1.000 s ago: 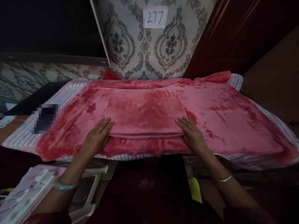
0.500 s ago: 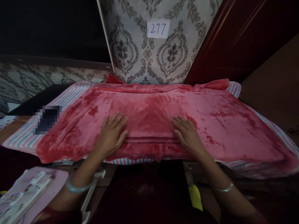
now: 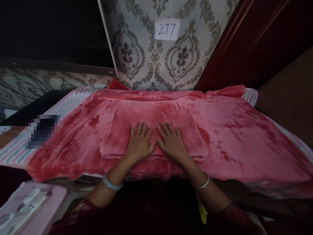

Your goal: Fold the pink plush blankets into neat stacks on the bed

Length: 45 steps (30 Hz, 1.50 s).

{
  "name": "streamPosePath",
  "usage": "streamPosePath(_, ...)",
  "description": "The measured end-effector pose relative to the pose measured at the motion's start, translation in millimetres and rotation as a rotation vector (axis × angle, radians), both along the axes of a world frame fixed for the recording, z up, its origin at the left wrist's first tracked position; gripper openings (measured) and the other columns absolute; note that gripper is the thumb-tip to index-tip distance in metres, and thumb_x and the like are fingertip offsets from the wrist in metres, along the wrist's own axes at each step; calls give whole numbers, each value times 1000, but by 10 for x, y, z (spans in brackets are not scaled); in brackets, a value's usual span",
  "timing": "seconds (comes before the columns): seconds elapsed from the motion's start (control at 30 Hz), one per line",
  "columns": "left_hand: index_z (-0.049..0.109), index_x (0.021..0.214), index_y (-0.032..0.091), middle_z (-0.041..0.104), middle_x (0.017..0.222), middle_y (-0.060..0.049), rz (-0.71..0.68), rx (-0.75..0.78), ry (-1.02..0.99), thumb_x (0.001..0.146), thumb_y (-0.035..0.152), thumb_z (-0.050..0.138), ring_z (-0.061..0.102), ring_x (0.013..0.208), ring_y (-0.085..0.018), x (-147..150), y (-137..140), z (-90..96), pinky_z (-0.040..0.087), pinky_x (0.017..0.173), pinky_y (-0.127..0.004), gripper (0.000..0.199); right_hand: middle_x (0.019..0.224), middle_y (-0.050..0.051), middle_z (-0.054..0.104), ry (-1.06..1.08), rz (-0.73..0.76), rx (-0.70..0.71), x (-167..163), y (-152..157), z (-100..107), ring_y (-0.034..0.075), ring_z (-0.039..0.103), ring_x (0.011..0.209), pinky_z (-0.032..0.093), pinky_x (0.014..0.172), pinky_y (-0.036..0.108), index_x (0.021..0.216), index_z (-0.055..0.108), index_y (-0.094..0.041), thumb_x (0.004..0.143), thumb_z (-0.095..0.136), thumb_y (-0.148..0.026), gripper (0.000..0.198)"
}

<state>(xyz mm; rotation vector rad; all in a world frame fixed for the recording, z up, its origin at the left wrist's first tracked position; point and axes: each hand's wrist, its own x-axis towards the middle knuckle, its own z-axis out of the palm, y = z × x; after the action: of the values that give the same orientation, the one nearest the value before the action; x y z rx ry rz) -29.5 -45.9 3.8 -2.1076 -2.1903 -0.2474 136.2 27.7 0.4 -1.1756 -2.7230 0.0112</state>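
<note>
A folded pink plush cloth lies as a flat rectangle, its layered edge toward me. My left hand rests palm down on its near half, fingers spread. Close beside it, my right hand lies flat on the same cloth, also with fingers apart; the two thumbs almost meet. Beneath the folded piece spreads a larger pink plush blanket, bunched along its far side.
A striped cloth shows under the blanket's edges, with a blurred dark object on it. A dark screen stands back left. A numbered paper hangs on the wall. A pink chair-like surface is at lower left.
Both hands have moved inward from the sides of the folded cloth to its middle, staying flat and open. The camera view has shifted slightly.
</note>
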Motion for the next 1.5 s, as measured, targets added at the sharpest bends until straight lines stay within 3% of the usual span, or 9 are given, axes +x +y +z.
streamPosePath(0.37, 44, 155, 17, 30, 165, -20, 3, 27, 2, 97, 48, 46, 24, 155, -37, 3, -2, 3, 17, 123, -65, 66, 167, 7, 21, 25, -8, -19, -11, -13, -4, 31, 15, 156, 17, 124, 60, 160, 34, -20, 102, 41, -40, 62)
streamPosePath(0.47, 44, 154, 18, 30, 165, -19, -23, -21, -53, 96, 51, 49, 24, 155, -37, -79, -29, 75, 20, 123, -65, 68, 165, 9, 27, 13, 75, -102, 88, 121, 80, 32, 23, 154, 25, 122, 57, 157, 40, -21, 100, 48, -42, 62)
streamPosePath(0.6, 45, 153, 19, 40, 161, -16, -115, -74, -181, 98, 49, 45, 36, 150, -30, -337, 149, 408, 32, 121, -54, 63, 148, 10, 55, 85, 196, -206, 129, 556, 454, 27, 53, 136, 43, 112, 44, 143, 60, -20, 99, 46, -31, 47)
streamPosePath(0.7, 47, 151, 14, 46, 157, -17, -70, -4, -188, 101, 40, 38, 41, 148, -27, -522, 547, 779, 33, 122, -45, 57, 142, 9, 61, 179, 10, -147, -62, 944, 809, 26, 58, 130, 45, 109, 38, 143, 59, -21, 100, 42, -28, 47)
streamPosePath(0.8, 44, 153, 15, 44, 159, -17, 74, -43, -124, 101, 37, 39, 39, 149, -28, -619, 1010, 994, 29, 123, -47, 56, 147, 11, 57, 161, -167, -154, -350, 1232, 953, 29, 54, 134, 41, 112, 45, 150, 51, -22, 102, 41, -34, 50)
streamPosePath(0.93, 41, 155, 15, 39, 162, -19, 255, -148, -57, 102, 46, 36, 32, 152, -33, -690, 1343, 770, 20, 123, -61, 61, 148, 12, 55, 93, -284, -130, -575, 1389, 651, 33, 45, 139, 30, 115, 58, 146, 54, -22, 106, 33, -42, 50)
streamPosePath(1.03, 42, 154, 16, 44, 158, -19, 254, -71, -5, 103, 47, 30, 34, 150, -33, -762, 1368, 427, 18, 122, -64, 61, 145, 13, 57, 91, -296, -33, -578, 1424, 312, 31, 44, 137, 26, 116, 57, 144, 56, -19, 107, 31, -43, 51)
streamPosePath(1.13, 43, 154, 18, 49, 154, -17, 239, 2, 0, 104, 48, 28, 38, 147, -32, -827, 1357, 222, 19, 122, -63, 60, 145, 13, 57, 112, -281, 9, -540, 1463, 144, 31, 43, 137, 26, 116, 56, 144, 56, -20, 107, 31, -43, 50)
streamPosePath(1.5, 49, 149, 20, 53, 152, -15, 241, 0, -90, 103, 49, 34, 42, 144, -30, -839, 1342, 233, 20, 123, -61, 57, 144, 12, 58, 130, -266, -44, -534, 1502, 128, 32, 48, 135, 30, 113, 59, 142, 58, -19, 107, 32, -40, 48)
